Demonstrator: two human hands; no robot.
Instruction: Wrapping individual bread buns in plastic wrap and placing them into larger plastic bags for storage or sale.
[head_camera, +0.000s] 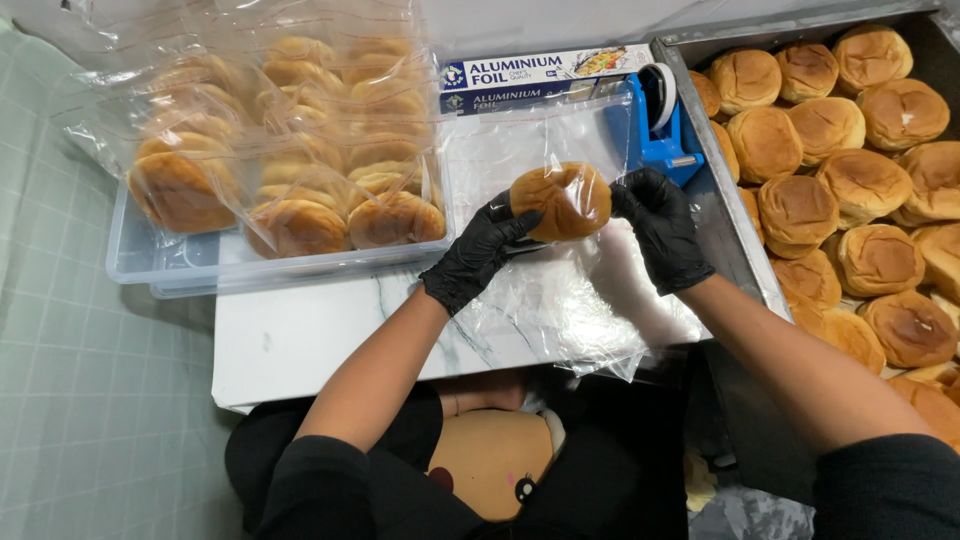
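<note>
Head view, looking down at my two black-gloved hands meeting over a white marbled board (300, 340). Left hand (478, 252) is curled around the near-left side of a round golden bun (562, 200), fingers wrapped up its edge and gripping it through a clear plastic bag (560, 290). Right hand (658, 225) pinches the bag at the bun's right side, fingertips closed on the film — not on the bread itself, as far as I can tell. The bun sits raised above the board, with the loose bag trailing down toward me and spreading over the board.

Just behind the bun and a little right stands a blue tape dispenser (655, 125); behind that lies a long box of foil (540, 78). Left of the bun, a clear plastic tub (160, 262) holds bagged buns (300, 150) stacked in rows. Right of the bun, a metal tray (720, 215) is packed with bare buns (850, 170). Pale green tiled floor (80, 380) shows far left of it all.
</note>
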